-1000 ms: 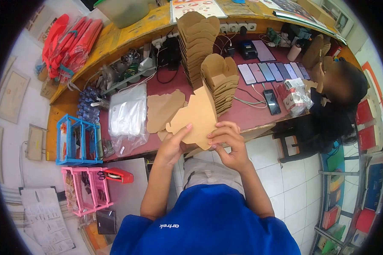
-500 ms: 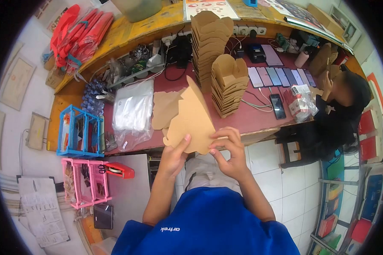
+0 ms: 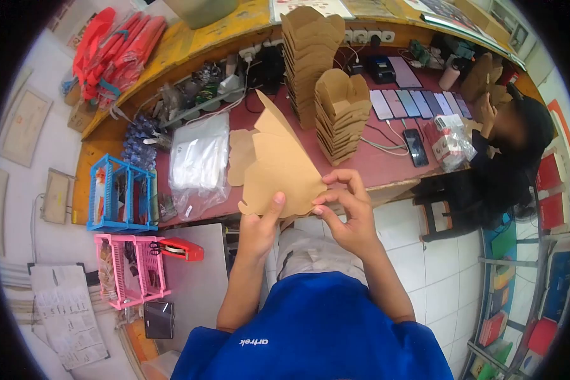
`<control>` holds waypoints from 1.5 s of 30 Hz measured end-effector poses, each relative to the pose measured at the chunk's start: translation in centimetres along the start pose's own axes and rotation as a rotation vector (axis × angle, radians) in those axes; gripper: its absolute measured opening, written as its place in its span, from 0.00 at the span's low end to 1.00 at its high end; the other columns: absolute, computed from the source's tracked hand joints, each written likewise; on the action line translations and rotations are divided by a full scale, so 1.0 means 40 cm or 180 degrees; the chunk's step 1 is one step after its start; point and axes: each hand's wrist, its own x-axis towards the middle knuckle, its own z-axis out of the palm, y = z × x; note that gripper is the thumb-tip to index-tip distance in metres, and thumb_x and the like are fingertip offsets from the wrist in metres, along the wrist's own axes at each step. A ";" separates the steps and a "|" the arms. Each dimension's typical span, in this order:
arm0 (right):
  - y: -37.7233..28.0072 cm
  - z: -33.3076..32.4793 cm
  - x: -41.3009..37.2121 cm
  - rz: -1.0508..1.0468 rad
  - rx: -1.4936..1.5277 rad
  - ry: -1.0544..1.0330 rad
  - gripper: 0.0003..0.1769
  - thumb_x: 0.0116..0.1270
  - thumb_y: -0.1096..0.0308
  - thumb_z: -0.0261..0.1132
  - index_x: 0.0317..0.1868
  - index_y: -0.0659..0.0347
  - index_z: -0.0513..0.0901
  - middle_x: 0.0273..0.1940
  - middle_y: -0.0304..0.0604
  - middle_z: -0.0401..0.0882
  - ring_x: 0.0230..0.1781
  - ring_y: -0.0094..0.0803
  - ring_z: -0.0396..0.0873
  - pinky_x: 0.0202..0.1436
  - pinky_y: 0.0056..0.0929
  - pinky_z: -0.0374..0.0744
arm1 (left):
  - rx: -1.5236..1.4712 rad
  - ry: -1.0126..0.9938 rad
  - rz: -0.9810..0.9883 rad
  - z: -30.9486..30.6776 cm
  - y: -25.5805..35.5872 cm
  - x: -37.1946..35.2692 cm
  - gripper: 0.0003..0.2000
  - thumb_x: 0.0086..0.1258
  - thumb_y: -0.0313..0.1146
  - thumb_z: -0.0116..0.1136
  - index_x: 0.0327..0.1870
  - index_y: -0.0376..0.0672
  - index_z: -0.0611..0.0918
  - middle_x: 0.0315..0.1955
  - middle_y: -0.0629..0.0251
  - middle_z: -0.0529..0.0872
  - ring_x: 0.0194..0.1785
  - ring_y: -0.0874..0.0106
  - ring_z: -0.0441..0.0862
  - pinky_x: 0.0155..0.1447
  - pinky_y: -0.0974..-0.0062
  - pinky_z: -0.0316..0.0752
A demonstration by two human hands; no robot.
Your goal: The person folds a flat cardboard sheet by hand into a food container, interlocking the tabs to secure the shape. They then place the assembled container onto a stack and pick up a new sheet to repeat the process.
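A brown cardboard box blank (image 3: 278,166), mostly flat with notched edges, is held up over the table's front edge. My left hand (image 3: 260,231) grips its lower left side, thumb pressed on the front face and fingers hidden behind. At the lower right corner, my right hand (image 3: 350,212) pinches the edge between thumb and fingers. Behind the blank, another flat piece of cardboard (image 3: 239,152) lies on the table. Beyond it rise a tall stack of folded cardboard boxes (image 3: 305,69) and a shorter stack (image 3: 340,120).
Clear plastic bags (image 3: 199,155) lie left of the cardboard. Several phones (image 3: 411,103) and a dark phone (image 3: 415,147) rest on the right, with cables around. Blue (image 3: 117,196) and pink racks (image 3: 130,269) stand left. Another person (image 3: 513,152) sits at the right.
The blank has tilted, its pointed top shifting up and left, and the flat piece behind it is more covered. Both hands keep their grip, the right one slightly moved. The whole view has shifted a little.
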 end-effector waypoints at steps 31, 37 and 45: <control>0.018 -0.014 0.053 0.1097 0.1034 -0.0118 0.05 0.69 0.78 0.73 0.41 0.67 0.84 0.62 0.44 0.67 0.62 0.35 0.81 0.65 0.36 0.88 | 0.0380 0.0029 0.0614 0.046 -0.052 0.016 0.19 0.85 0.34 0.60 0.70 0.36 0.78 0.63 0.63 0.85 0.63 0.72 0.82 0.68 0.70 0.77; 0.024 -0.007 0.055 0.1000 0.1306 0.0306 0.06 0.69 0.77 0.75 0.39 0.68 0.85 0.61 0.44 0.67 0.64 0.36 0.81 0.66 0.37 0.87 | 0.1189 -0.0428 0.0719 0.055 -0.012 0.041 0.15 0.85 0.35 0.60 0.61 0.34 0.84 0.53 0.64 0.90 0.57 0.74 0.83 0.63 0.72 0.77; 0.009 -0.017 0.051 0.0778 0.0960 0.0515 0.11 0.62 0.84 0.78 0.41 0.70 0.85 0.56 0.42 0.70 0.55 0.30 0.83 0.58 0.28 0.89 | 0.1662 -0.0441 0.1047 0.079 -0.011 0.024 0.15 0.86 0.36 0.58 0.62 0.34 0.83 0.54 0.64 0.89 0.56 0.74 0.83 0.61 0.71 0.78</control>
